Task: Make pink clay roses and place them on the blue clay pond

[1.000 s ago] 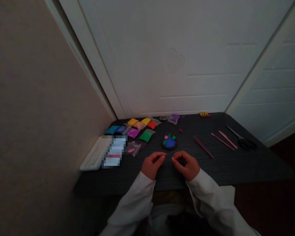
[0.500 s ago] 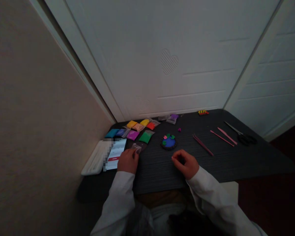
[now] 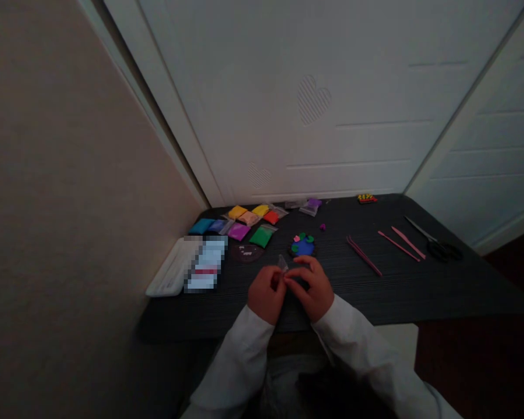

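In front of me, my left hand [image 3: 265,294] is closed, pinching a small clear plastic bag [image 3: 282,263] whose corner sticks up above the fingertips. The thumb and a finger of my right hand [image 3: 313,288] meet at the same bag, so both hands nearly touch. Just beyond them sits a round clay piece [image 3: 305,248] with a blue middle, dark rim, green pads and a pink bit. Whether the bag contains anything is too dim to tell.
Coloured clay packets, including a green one [image 3: 262,235], lie at back left. A clear dish [image 3: 255,254] holds white bits. A phone [image 3: 207,265] and white tray [image 3: 174,265] stand left. Tweezers [image 3: 364,256], pink tools [image 3: 408,242] and scissors [image 3: 436,247] lie right.
My left hand has moved right from beside the phone with the plastic bag, uncovering the dish. My right hand has come left to meet it and now pinches the bag too.
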`<state>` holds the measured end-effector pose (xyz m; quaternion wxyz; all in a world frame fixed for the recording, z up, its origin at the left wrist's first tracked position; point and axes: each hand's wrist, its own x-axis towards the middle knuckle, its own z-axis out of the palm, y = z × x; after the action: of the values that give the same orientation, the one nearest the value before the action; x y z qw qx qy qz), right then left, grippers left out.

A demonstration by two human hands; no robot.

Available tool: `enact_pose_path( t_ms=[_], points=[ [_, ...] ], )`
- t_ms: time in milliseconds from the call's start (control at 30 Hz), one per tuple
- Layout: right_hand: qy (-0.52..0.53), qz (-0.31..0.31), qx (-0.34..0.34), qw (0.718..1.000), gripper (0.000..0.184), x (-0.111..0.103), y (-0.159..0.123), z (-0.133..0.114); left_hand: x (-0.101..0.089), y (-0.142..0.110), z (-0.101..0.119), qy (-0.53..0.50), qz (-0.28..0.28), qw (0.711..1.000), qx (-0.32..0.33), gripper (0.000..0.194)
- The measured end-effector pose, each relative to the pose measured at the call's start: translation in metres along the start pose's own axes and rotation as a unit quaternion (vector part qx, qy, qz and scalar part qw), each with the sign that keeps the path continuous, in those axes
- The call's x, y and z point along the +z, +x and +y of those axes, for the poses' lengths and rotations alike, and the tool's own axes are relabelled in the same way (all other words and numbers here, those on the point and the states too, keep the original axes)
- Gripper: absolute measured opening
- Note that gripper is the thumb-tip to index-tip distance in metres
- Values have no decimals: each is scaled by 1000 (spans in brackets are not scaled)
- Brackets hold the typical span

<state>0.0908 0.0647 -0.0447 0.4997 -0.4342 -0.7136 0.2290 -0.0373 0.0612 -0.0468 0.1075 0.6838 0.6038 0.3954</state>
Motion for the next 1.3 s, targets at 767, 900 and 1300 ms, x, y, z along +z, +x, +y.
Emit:
enact_pose_path(
  t_ms=[767,900,1300],
  points=[
    [120,-4,116,986,14,-5,-3,5,-10,7,-4,-452,-193,834,-250,35],
    [116,-31,110,987,12,-6,-1,5,-9,5,-2,-498,-214,794,-276,30],
    [82,-77,49,992,11,-7,2,4,-10,4,-3,-554,-265,733,-292,30]
  ],
)
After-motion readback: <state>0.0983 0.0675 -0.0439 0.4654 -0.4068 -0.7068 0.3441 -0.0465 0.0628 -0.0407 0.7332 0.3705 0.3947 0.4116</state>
